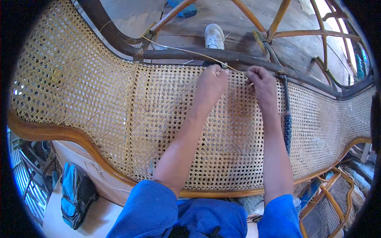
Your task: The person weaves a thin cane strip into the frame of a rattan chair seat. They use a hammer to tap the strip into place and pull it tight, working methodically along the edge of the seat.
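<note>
A woven cane panel (166, 119) with small holes stretches before me, bordered on its far side by a dark rail (182, 54). A thin pale cane strip (178, 48) runs over this rail, from a wrapped joint on the left to my fingers. My left hand (213, 82) is closed at the panel's far edge, its thumb and fingers pinching at the strip. Just to the right, my right hand (263, 82) is raised over the same edge with its fingers curled together. Whatever lies between those right fingertips is hidden.
Brown bent poles (293, 33) form a frame beyond the rail. A dark wrapped bar (287, 119) crosses the panel at right. A white shoe (214, 36) shows past the rail. At lower left sits a blue and black backpack (73, 194); another cane-work frame (327, 202) lies lower right.
</note>
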`<state>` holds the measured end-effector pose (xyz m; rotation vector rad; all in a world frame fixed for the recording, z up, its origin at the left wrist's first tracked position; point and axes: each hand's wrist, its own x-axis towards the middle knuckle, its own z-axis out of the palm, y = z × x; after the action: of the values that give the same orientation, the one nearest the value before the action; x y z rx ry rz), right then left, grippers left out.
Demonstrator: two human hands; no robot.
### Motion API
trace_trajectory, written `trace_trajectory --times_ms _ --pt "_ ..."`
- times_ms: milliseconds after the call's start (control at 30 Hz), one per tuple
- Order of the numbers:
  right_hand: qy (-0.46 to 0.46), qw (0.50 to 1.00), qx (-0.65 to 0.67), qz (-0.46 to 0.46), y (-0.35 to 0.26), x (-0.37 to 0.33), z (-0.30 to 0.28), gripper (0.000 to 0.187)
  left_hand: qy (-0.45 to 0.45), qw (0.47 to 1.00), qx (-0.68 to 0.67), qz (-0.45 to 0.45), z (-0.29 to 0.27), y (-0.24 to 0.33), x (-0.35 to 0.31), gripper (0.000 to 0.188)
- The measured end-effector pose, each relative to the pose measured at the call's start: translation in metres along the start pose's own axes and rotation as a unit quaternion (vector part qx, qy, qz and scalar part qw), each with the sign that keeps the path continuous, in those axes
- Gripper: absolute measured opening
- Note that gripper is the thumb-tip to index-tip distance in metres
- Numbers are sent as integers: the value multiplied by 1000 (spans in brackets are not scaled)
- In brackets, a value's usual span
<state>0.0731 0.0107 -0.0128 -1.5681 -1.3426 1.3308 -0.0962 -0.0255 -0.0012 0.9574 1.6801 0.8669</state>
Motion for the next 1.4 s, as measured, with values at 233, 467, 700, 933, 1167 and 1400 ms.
trace_trajectory --times_ms 233,467,700,933,1167,1400 --pt "14 987 -112 -113 4 18 20 12 64 986 -148 43 9 3 14 22" --pt "16 981 -162 -104 10 22 26 14 125 986 -33 101 20 -10 30 22" --pt "13 971 -199 -134 11 20 26 14 110 989 35 94 20 -6 30 23" --pt "-2 961 -214 -173 13 19 26 14 94 992 34 74 17 -4 28 24" --pt "86 961 -234 -119 10 15 38 17 90 993 33 70 17 -3 25 24" --pt "97 936 -277 -197 13 12 43 14 65 992 3 108 17 -8 22 23"
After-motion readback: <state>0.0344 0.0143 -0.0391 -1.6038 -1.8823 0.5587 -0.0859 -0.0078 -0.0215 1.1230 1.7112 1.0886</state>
